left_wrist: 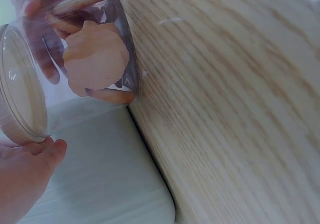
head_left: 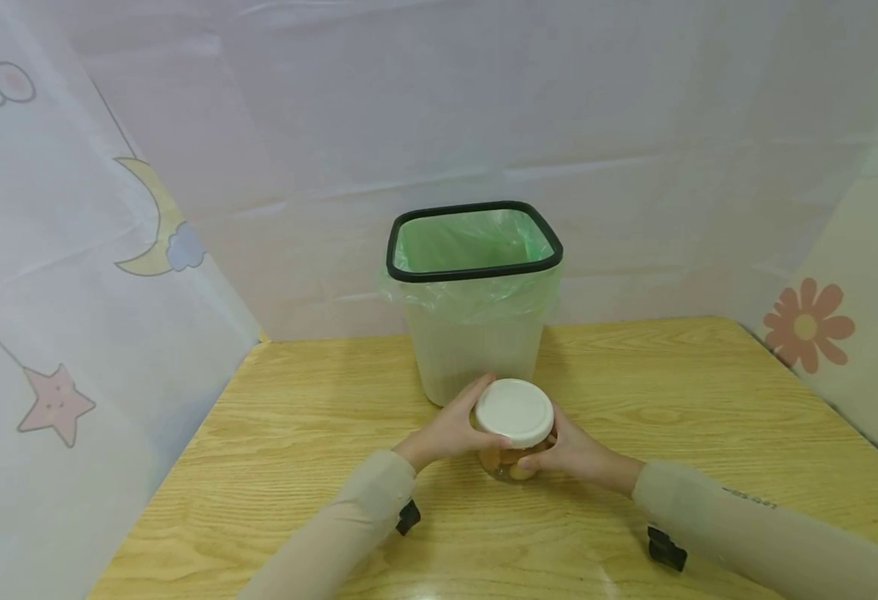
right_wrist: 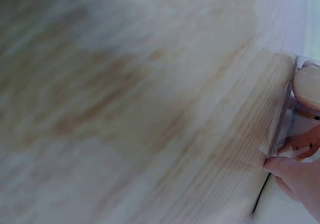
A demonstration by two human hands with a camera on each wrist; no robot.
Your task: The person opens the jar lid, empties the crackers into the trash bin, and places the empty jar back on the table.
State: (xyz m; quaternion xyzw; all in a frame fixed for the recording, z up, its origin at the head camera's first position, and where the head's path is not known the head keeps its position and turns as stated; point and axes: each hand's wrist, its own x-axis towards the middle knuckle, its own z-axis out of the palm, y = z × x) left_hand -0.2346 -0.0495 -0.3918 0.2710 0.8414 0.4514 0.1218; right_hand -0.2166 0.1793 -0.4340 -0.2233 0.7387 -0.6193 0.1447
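Note:
A clear jar [head_left: 500, 471] with a white lid [head_left: 514, 411] stands upright on the wooden table. Light brown cookies [left_wrist: 96, 61] show through its wall, one with a scalloped edge. My left hand [head_left: 455, 429] holds the lid, its thumb at the near side and its fingers at the far side. From the right, my right hand [head_left: 584, 452] grips the jar's body below the lid. In the right wrist view, the right hand's fingertips [right_wrist: 280, 166] reach the lower part of the jar. The lid sits on the jar; whether it is loose I cannot tell.
Just behind the jar stands a pale trash bin [head_left: 476, 350] with a black rim [head_left: 476, 274] and a thin greenish bag liner. Wooden tabletop [head_left: 296, 467] extends to both sides. A printed cloth [head_left: 318, 167] hangs behind and beside the table.

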